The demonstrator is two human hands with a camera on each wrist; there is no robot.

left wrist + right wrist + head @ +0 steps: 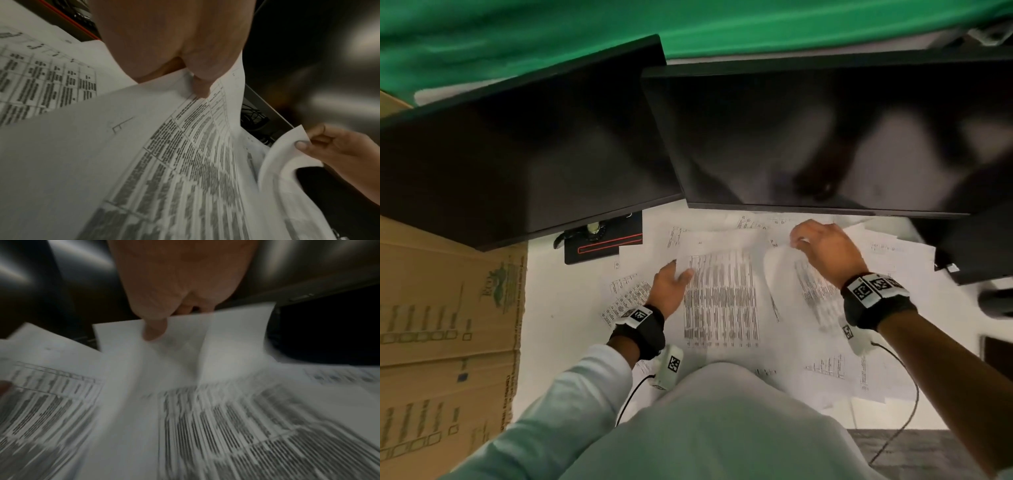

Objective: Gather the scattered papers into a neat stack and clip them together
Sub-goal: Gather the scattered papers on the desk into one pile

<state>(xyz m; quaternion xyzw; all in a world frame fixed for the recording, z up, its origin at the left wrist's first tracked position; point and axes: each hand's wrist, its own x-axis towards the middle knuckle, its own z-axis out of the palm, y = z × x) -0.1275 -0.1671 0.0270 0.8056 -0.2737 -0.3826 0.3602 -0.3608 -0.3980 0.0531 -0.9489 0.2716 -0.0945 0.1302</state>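
Printed sheets with table text lie scattered over the white desk point(558, 308). My left hand point(671, 284) pinches the top left corner of one printed sheet point(722, 298), thumb on top point(200, 91). My right hand point(822, 246) pinches the far edge of a second sheet point(801, 277), which curls upward; its thumb point(154, 331) presses on the blank top margin. In the left wrist view the right hand point(333, 146) holds the curled corner of that sheet point(283, 154). More sheets point(626, 294) lie under and around both. No clip is in view.
Two dark monitors point(825, 137) overhang the far side of the desk, close above my hands. A black stand base with a red line point(602, 243) sits at the far left. Cardboard boxes point(441, 325) stand at the left. Cables point(904, 394) hang off the near edge.
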